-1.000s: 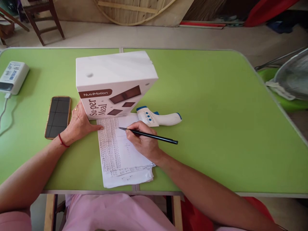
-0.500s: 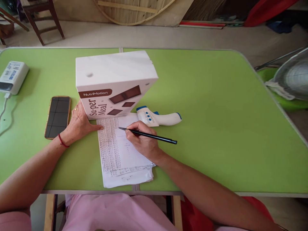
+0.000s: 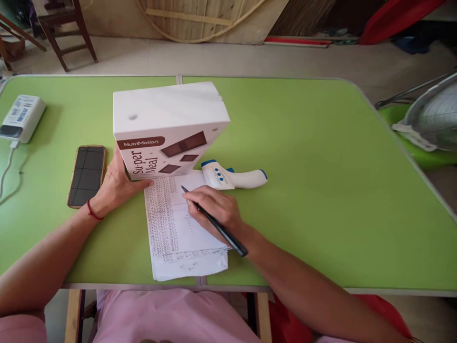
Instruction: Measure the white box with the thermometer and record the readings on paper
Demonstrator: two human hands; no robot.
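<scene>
A white box [image 3: 171, 112] with brown "NutriMotion Su-per Meal" print stands upright at the top of the papers. My left hand [image 3: 119, 178] is around its lower left edge, fingers along the side and partly hidden, thumb stretched across the front bottom near the page corner. In my right hand [image 3: 216, 209] is a black pen [image 3: 221, 228], its tip just over the blank part of the written sheet [image 3: 193, 228]. Dense handwriting fills the sheet's left columns. A white and blue infrared thermometer [image 3: 235, 177] lies right of the box, just beyond my right hand.
A phone [image 3: 86, 176] lies left of my left hand. Farther left is a white power bank [image 3: 23, 118] with a cable [image 3: 7, 164]. The green table [image 3: 321, 190] has a metal rim. A wooden chair [image 3: 66, 33] stands beyond it.
The pen has swung in my right hand, its back end now pointing down toward my wrist. Its tip has shifted slightly right. My left hand remains by the box.
</scene>
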